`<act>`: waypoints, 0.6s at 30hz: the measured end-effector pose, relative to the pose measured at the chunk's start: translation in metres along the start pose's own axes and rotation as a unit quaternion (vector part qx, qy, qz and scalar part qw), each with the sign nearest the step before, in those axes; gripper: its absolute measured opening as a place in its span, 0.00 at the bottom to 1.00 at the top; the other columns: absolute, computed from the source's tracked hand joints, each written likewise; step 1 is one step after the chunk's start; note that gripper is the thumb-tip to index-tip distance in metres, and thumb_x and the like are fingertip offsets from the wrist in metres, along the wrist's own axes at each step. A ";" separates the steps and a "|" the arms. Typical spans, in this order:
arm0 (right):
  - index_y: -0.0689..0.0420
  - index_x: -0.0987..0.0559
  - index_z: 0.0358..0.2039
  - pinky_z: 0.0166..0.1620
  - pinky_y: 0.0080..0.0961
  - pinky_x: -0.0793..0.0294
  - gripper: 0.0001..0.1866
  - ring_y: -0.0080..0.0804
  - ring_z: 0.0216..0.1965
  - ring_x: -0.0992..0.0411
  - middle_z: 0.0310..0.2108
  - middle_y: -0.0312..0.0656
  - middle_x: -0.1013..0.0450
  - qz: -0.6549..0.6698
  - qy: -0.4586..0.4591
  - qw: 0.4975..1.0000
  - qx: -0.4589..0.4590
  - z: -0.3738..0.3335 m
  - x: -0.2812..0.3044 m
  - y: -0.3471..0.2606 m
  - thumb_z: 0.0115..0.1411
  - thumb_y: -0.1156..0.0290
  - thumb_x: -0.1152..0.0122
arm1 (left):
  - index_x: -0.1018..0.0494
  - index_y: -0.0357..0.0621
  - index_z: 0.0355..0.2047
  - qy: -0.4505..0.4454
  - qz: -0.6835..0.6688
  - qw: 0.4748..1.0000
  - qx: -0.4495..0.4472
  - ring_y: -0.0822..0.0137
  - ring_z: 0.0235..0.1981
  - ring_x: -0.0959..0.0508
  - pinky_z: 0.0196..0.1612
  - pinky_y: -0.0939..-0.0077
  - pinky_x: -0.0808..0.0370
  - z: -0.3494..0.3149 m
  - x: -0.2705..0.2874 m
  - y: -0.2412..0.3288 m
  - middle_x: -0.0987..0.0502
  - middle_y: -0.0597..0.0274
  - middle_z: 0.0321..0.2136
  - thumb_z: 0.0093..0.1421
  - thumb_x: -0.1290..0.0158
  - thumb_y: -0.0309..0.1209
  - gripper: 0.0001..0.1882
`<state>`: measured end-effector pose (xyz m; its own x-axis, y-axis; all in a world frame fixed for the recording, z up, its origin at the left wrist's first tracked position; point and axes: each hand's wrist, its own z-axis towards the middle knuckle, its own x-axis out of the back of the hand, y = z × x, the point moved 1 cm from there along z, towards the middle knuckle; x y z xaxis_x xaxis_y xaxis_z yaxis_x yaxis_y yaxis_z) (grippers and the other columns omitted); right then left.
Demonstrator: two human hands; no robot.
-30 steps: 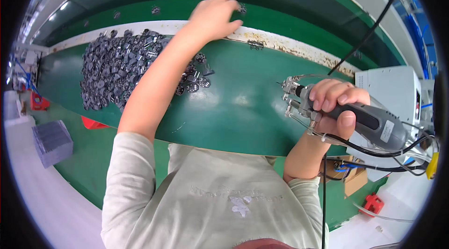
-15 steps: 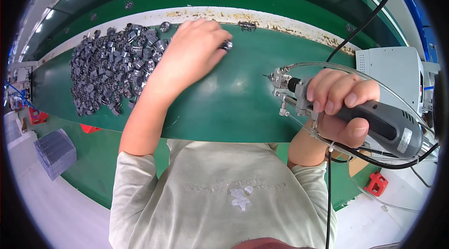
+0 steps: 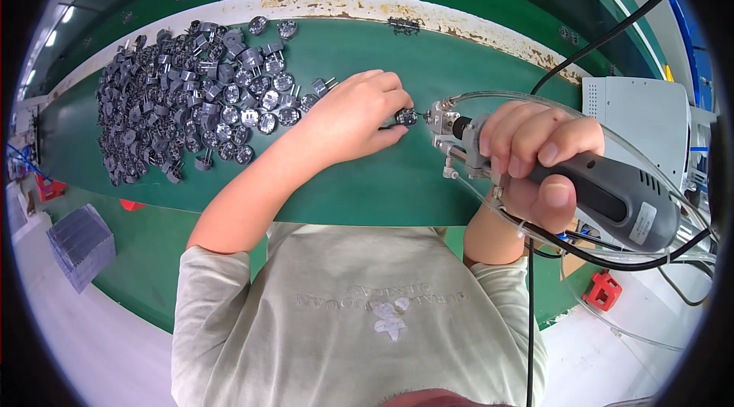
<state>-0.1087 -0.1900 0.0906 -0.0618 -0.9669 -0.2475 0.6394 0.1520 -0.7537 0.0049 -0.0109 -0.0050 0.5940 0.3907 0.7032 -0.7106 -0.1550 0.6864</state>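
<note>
My left hand point(image 3: 359, 118) pinches a small round black electronic part point(image 3: 407, 117) between thumb and fingers, its face turned right. Wrapped in my right hand point(image 3: 539, 154) is a grey handheld electric screwdriver point(image 3: 625, 196) with a metal nozzle head, its thin tip pointing left. That tip is at or very close to the part's face; whether they touch I cannot tell. Left of my left hand lies a large heap of similar round parts point(image 3: 168, 101), many with metal pins or prongs.
Parts lie on a green work table point(image 3: 367, 200) with a worn white ledge point(image 3: 474, 30) behind it. A grey machine box point(image 3: 638, 116) stands at the right. A clear hose and a black cable point(image 3: 604, 36) run by the screwdriver. Red stools point(image 3: 602, 291) stand below.
My left hand has moved right and nearer from the edge of the heap, bringing the part to the screwdriver's tip. The screwdriver has shifted slightly left. The whole view has shifted a little.
</note>
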 end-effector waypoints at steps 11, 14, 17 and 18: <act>0.56 0.30 0.38 0.26 0.34 0.26 0.17 0.31 0.19 0.30 0.23 0.38 0.30 -0.058 -0.034 0.998 0.002 0.002 -0.001 0.005 0.63 0.58 0.35 | 0.19 0.37 0.40 -0.004 -0.029 1.000 -0.010 0.51 0.44 0.21 0.50 0.59 0.23 0.001 0.002 -0.005 0.22 0.55 0.37 0.53 0.33 0.29 0.15; 0.56 0.30 0.38 0.25 0.33 0.26 0.17 0.31 0.19 0.30 0.22 0.38 0.30 -0.061 -0.043 0.997 -0.001 0.002 -0.001 0.003 0.63 0.58 0.35 | 0.19 0.37 0.40 0.000 -0.035 0.999 -0.012 0.51 0.44 0.21 0.50 0.58 0.23 0.000 0.001 -0.005 0.22 0.55 0.36 0.53 0.33 0.29 0.15; 0.56 0.30 0.37 0.25 0.33 0.26 0.17 0.31 0.18 0.31 0.21 0.38 0.30 -0.064 -0.037 0.997 -0.001 0.002 -0.001 0.003 0.63 0.58 0.34 | 0.19 0.37 0.40 0.001 -0.031 0.999 -0.017 0.51 0.43 0.21 0.50 0.58 0.23 0.000 0.000 -0.006 0.22 0.55 0.37 0.53 0.33 0.29 0.15; 0.56 0.30 0.37 0.25 0.33 0.26 0.17 0.31 0.18 0.31 0.21 0.38 0.30 -0.065 -0.029 0.997 -0.001 0.000 -0.003 0.005 0.63 0.58 0.33 | 0.19 0.37 0.40 -0.002 -0.033 0.999 -0.012 0.51 0.43 0.21 0.49 0.58 0.23 -0.001 0.001 -0.005 0.22 0.55 0.36 0.53 0.33 0.29 0.15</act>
<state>-0.1058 -0.1868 0.0873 -0.0995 -0.9888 -0.1113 0.6271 0.0245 -0.7786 0.0087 -0.0092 -0.0083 0.6413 0.3956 0.6575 -0.6785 -0.1078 0.7266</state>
